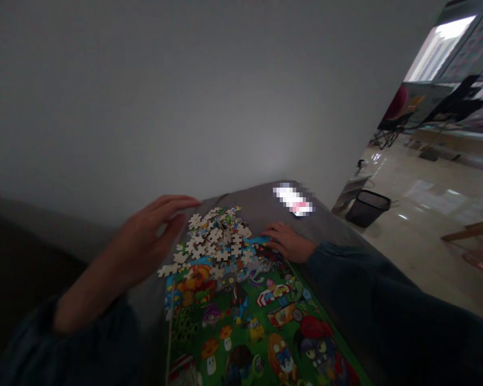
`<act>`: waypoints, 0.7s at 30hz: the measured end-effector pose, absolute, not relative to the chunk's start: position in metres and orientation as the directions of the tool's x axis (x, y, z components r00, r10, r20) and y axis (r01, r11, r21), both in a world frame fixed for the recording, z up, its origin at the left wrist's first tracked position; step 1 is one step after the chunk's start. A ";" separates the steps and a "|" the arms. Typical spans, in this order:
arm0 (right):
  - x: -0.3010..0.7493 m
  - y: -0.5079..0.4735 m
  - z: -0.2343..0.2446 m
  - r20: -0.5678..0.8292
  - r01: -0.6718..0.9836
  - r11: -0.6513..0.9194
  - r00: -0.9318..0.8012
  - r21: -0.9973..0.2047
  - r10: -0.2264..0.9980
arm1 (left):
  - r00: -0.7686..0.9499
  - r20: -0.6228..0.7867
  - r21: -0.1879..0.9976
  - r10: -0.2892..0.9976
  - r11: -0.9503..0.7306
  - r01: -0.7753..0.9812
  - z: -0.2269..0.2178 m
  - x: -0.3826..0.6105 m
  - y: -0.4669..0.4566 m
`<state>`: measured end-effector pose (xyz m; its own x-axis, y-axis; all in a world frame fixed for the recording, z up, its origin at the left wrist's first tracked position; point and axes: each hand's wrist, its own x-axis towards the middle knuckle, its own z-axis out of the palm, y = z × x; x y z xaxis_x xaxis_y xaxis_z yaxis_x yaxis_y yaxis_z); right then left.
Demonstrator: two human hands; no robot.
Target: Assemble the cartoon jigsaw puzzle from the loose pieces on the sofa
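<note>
A colourful cartoon puzzle board (257,327) lies on a grey surface (261,206) in front of me. A heap of loose puzzle pieces (215,238), many face down and pale, covers its far end. My left hand (148,238) hovers just left of the heap with its fingers stretched out and apart, holding nothing. My right hand (285,241) rests on the right side of the heap at the board's edge, fingers lying flat on the pieces. Both arms wear dark sleeves.
A phone with a lit screen (293,199) lies on the grey surface beyond the pieces. A plain wall rises behind. To the right, a shiny floor holds a black mesh waste bin (366,208) and distant furniture.
</note>
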<state>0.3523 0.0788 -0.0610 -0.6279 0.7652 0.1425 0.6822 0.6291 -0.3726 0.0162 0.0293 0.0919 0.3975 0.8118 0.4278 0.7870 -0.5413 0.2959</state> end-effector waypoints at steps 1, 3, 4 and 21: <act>0.352 0.080 -0.061 0.138 0.679 0.627 -0.628 -0.383 0.765 | 0.406 0.447 0.313 0.797 -0.565 0.764 0.104 0.018 0.016; 0.354 0.079 -0.060 0.138 0.669 0.624 -0.630 -0.403 0.765 | 0.402 0.497 0.281 0.769 -0.581 0.764 0.121 0.023 -0.002; 0.355 0.077 -0.060 0.139 0.663 0.625 -0.632 -0.413 0.762 | 0.398 0.497 0.263 0.771 -0.571 0.778 0.124 0.026 -0.006; 0.361 0.065 -0.056 0.111 0.506 0.736 -0.786 -0.450 0.608 | 0.287 0.128 0.356 0.949 -0.314 0.880 -0.042 -0.010 -0.009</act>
